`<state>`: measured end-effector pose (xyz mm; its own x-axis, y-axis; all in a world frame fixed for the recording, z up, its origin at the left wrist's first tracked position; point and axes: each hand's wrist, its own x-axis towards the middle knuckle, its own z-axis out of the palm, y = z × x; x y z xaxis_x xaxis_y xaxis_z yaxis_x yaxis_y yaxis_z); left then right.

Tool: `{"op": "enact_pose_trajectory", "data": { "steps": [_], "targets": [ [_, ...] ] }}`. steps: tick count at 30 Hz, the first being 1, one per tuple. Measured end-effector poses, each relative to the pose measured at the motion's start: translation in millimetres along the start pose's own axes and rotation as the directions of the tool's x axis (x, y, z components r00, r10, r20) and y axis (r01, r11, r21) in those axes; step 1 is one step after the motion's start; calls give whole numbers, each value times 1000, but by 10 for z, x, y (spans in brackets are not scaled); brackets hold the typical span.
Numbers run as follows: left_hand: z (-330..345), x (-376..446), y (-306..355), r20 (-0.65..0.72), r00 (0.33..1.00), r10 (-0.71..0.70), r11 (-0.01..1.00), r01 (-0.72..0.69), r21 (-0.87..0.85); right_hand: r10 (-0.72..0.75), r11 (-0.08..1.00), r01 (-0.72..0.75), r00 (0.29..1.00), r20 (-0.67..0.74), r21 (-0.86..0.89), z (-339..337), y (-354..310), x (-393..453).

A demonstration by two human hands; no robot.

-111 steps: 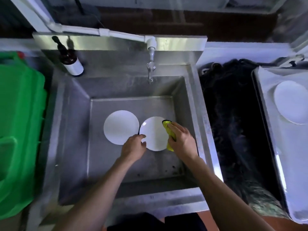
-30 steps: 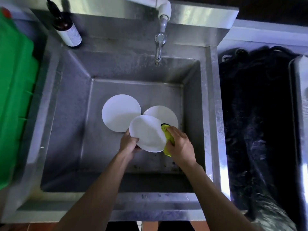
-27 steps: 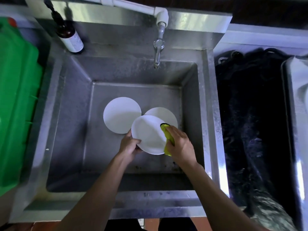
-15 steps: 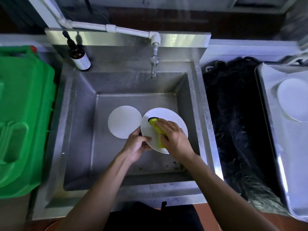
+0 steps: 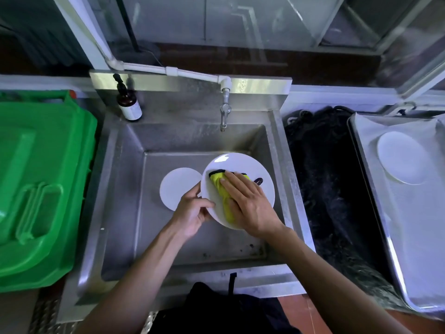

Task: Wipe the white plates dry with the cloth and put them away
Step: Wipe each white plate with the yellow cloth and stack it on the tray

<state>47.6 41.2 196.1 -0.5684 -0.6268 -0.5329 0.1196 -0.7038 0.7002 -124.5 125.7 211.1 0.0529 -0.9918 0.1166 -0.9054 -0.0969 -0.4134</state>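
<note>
The plate (image 5: 243,165) in work is held raised over the sink (image 5: 125,179). My left hand (image 5: 192,213) grips its near-left rim, steadying it for wiping. My right hand (image 5: 248,201) lies flat, fingers straight, pressing the yellow cloth (image 5: 220,186) onto its face. A second plate (image 5: 178,186) waits on the sink floor; a third (image 5: 402,160) rests on the lined tray (image 5: 361,145) at right, evidently the put-away spot.

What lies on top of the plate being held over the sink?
A yellow cloth lies on the held plate, pressed flat by the right hand. The plate surface beneath them is covered.
</note>
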Motion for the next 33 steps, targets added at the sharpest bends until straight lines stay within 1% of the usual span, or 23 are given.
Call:
{"op": "enact_pose_trajectory", "data": {
  "steps": [2,6,12,15,18,24,28,30,33],
  "targets": [
    [15,-28,44,-4,1000,19,1000,-19,-2,-15,1000,15,1000,-2,-15,-7,-33,19],
    [12,-71,116,7,999,48,998,-48,35,-62,995,66,997,47,-75,3,-111,4],
    [-38,-130,204,120,992,41,997,-48,60,-176,977,191,973,150,-93,-89,-175,60],
    [-71,-158,241,149,988,44,995,-56,81,-213,966,231,966,149,-117,-164,-236,141],
    [-116,-205,276,145,988,60,991,-76,111,-232,957,249,964,126,-146,-212,-307,237],
    [-128,-301,303,99,990,102,977,-118,175,-184,968,196,979,89,-157,-230,-381,473],
    [-150,-340,302,42,990,138,971,-144,191,-153,981,153,988,10,-117,-207,-383,620],
    [-152,-352,300,13,986,164,969,-164,183,-101,989,97,994,-34,-110,-177,-357,686],
    [-146,-357,306,-19,981,192,968,-186,167,14,996,-20,998,-66,-91,-153,-279,766]
  ]
}}
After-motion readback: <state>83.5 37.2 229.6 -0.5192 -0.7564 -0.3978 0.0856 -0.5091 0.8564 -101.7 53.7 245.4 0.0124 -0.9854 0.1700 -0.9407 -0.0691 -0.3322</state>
